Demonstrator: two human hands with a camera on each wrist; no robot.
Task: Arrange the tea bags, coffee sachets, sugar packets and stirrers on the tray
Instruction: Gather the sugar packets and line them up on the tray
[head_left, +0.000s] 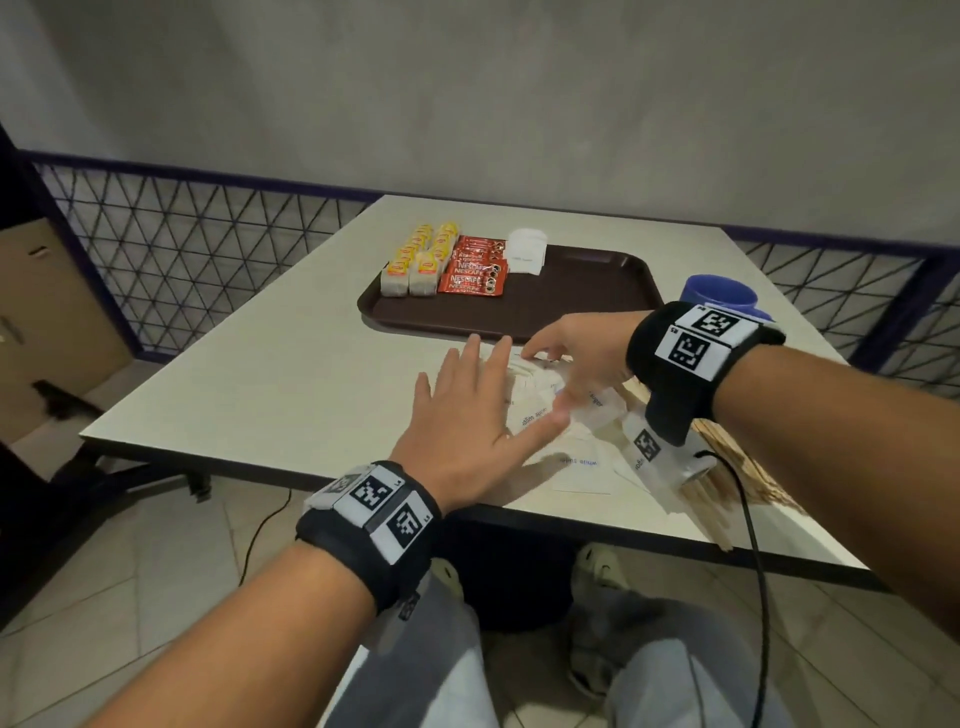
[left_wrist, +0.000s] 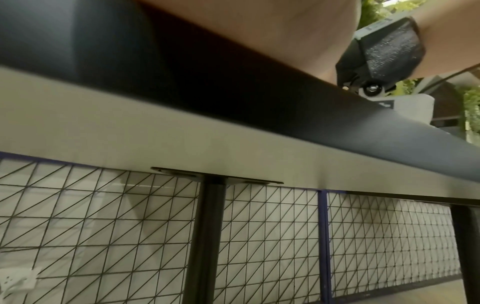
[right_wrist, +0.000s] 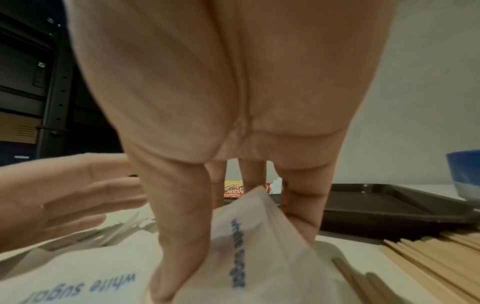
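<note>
Loose white sugar packets (head_left: 576, 441) lie in a heap near the table's front edge. My right hand (head_left: 553, 371) pinches a small bundle of these packets (right_wrist: 249, 242) between thumb (right_wrist: 182, 236) and fingers. My left hand (head_left: 478, 400) lies flat with straight fingers on the left of the heap. On the brown tray (head_left: 587, 301) stand yellow-tagged tea bags (head_left: 418, 260), red coffee sachets (head_left: 475, 267) and a short stack of sugar packets (head_left: 525, 252). Wooden stirrers (head_left: 737, 467) lie under my right wrist. The left wrist view gives only the table's underside.
A blue cup (head_left: 722, 297) stands just right of the tray, behind my right wrist. The tray's right half (right_wrist: 384, 203) is bare. A black cable (head_left: 753, 545) hangs over the table's front edge. A mesh fence (head_left: 197, 244) runs behind the table.
</note>
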